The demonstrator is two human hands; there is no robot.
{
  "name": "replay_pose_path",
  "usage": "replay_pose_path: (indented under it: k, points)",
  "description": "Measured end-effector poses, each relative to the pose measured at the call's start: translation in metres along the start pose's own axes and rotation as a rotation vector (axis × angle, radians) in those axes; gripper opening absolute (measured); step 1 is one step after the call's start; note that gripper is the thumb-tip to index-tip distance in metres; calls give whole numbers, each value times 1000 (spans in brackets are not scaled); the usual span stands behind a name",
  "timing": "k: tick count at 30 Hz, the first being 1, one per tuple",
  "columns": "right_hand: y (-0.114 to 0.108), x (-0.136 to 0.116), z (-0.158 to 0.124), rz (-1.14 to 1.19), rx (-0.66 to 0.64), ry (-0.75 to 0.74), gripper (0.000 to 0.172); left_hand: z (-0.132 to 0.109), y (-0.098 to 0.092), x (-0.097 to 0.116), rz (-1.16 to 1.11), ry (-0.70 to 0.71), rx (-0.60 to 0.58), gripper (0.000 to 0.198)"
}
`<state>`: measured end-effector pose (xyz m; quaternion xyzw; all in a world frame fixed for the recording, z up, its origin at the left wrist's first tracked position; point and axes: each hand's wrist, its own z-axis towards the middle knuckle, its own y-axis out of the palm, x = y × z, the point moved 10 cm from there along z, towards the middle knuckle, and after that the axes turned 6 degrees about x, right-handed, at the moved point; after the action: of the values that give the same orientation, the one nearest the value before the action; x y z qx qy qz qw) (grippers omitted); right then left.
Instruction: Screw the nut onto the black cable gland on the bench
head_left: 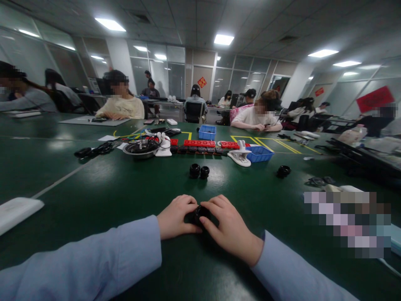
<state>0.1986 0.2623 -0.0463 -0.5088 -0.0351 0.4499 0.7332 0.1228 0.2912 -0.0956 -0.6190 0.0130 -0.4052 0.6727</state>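
Note:
On the green table in front of me, a black cable gland (pixel 199 215) sits between both hands, partly hidden by the fingers. My left hand (pixel 178 216) grips its left side with curled fingers and thumb. From the right, the fingers and thumb of my right hand (pixel 228 223) close around it. Just beyond stand two more black fittings of similar look, a larger ribbed one (pixel 194 170) and a smaller one (pixel 204 172), side by side. Another black fitting (pixel 283 171) lies farther off to the right.
Past the fittings are a row of red blocks (pixel 199 143), a white clip (pixel 240 154), blue bins (pixel 260 154) and a round metal dish (pixel 140 149) with wires. A white object (pixel 19 211) lies at left. People sit across the table (pixel 94 188).

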Motion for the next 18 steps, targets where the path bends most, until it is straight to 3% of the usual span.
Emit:
replay_pose_path:
  k: [10, 14, 18]
  points:
    - [7, -11, -1, -8, -27, -25, 27, 0, 2, -1, -5, 21, 10, 32]
    - [10, -21, -3, -48, -64, -76, 35, 0, 4, -5, 3, 8, 9, 36]
    - [10, -29, -4, -38, -96, -140, 31, 0, 3, -6, 13, -22, 18, 31]
